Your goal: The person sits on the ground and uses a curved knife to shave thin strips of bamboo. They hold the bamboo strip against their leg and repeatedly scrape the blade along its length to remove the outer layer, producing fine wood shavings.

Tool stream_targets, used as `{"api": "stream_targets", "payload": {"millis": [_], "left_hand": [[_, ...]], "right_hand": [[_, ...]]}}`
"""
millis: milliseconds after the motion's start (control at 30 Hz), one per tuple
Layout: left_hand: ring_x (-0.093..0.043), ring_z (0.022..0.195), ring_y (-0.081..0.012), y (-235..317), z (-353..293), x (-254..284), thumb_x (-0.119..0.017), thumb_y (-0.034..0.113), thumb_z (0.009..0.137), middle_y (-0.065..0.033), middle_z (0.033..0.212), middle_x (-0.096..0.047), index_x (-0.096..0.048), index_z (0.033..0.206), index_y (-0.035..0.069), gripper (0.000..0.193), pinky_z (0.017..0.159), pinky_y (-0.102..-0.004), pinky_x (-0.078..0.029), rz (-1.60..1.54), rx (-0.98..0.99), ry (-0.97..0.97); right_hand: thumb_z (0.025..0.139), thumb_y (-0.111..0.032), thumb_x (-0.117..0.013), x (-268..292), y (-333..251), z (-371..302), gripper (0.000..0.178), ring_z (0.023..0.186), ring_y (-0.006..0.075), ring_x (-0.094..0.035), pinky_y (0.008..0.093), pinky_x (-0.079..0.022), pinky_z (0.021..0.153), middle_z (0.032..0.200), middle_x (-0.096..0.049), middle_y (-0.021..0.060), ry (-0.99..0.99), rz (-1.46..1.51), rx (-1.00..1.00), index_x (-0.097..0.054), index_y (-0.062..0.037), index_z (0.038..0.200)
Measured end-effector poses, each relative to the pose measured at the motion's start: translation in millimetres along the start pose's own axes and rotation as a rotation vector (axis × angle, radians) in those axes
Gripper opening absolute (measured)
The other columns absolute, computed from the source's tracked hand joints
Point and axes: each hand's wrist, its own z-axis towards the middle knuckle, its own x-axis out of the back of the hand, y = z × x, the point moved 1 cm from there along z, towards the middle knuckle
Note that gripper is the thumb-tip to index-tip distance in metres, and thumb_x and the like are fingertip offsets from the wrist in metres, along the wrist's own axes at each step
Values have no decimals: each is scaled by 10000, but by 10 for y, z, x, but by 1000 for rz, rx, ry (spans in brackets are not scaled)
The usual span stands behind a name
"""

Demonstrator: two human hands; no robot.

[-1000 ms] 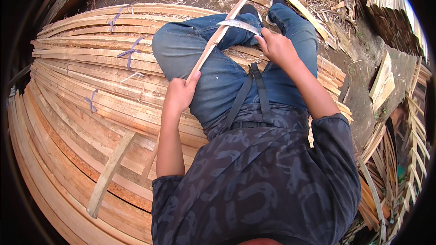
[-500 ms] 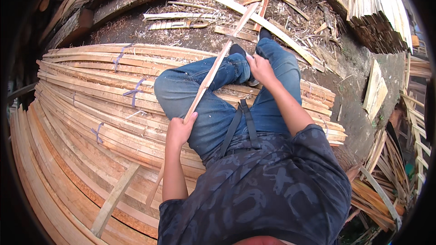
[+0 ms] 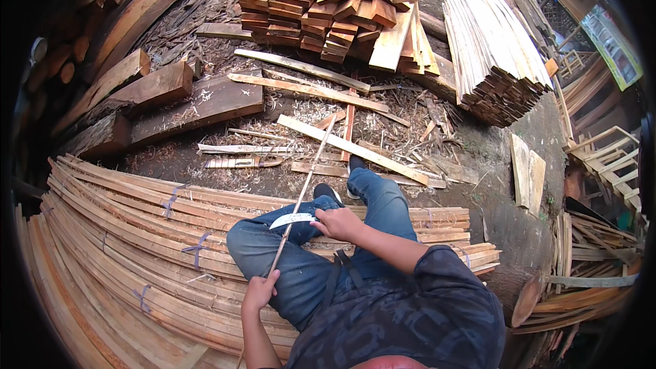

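And here at 7 o'clock in the view the left hand (image 3: 260, 291) is closing its fingers around a long, thin wooden strip (image 3: 310, 173), thumb lying along it, while the strip is running from the lower edge near 7 o'clock up to just past the middle at 12. Now the right hand (image 3: 336, 224), just below the middle toward 6 o'clock, is wrapping tightly around the grip end of a curved knife (image 3: 292, 219); its pale blade is pointing to that hand's 9 o'clock and crossing over the strip, though whether the edge is biting in, I cannot tell! The strip is passing over the bent leg in blue jeans (image 3: 263, 239), and its far end is reaching across a pale board (image 3: 372, 156) that is lying on the shavings-strewn ground (image 3: 270, 117). Out at 8 o'clock, bundled strips (image 3: 102, 229) are stretching wide, purple ties (image 3: 196, 250) cinching them, and the person is sitting on them. Up at 12 o'clock a heap of boards (image 3: 342, 10) is rising; at 2, a stack of pale slats (image 3: 492, 48) is standing out brightly; and at 10, heavy timbers (image 3: 198, 111) are resting on the ground.
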Motion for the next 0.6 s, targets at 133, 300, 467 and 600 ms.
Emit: {"api": "stream_targets", "payload": {"millis": [133,300,467,600], "left_hand": [[-551,503,-207,7,-50,-2,-616,586,884,-102,489,-530,-627,548,-23,695,551,-343,-451,-15,-18,20],[-544,497,-209,-53,-43,8,-594,609,888,-100,495,-533,-619,546,-21,717,545,-341,-448,-33,-10,-5],[-524,462,-197,-90,-50,12,-573,625,897,-90,492,-519,-617,550,-20,734,486,-328,-426,-47,-97,-2],[-486,423,-172,7,-93,11,-556,643,902,-68,486,-492,-608,562,-15,742,423,-306,-391,-95,-34,-65]], "right_hand": [[975,-465,-493,145,636,372,412,680,380,-676,508,-523,595,713,-674,181,130,-171,-354,-591,-70,912],[980,-457,-494,249,550,349,418,654,413,-651,534,-502,569,677,-650,201,259,-135,-262,-571,-62,867],[986,-429,-503,123,76,-20,388,662,449,-636,557,-492,583,674,-635,230,214,30,-150,-553,-54,901],[985,-421,-502,-26,-102,-194,369,658,427,-645,536,-499,581,676,-642,205,169,22,-132,-546,-62,909]]}}
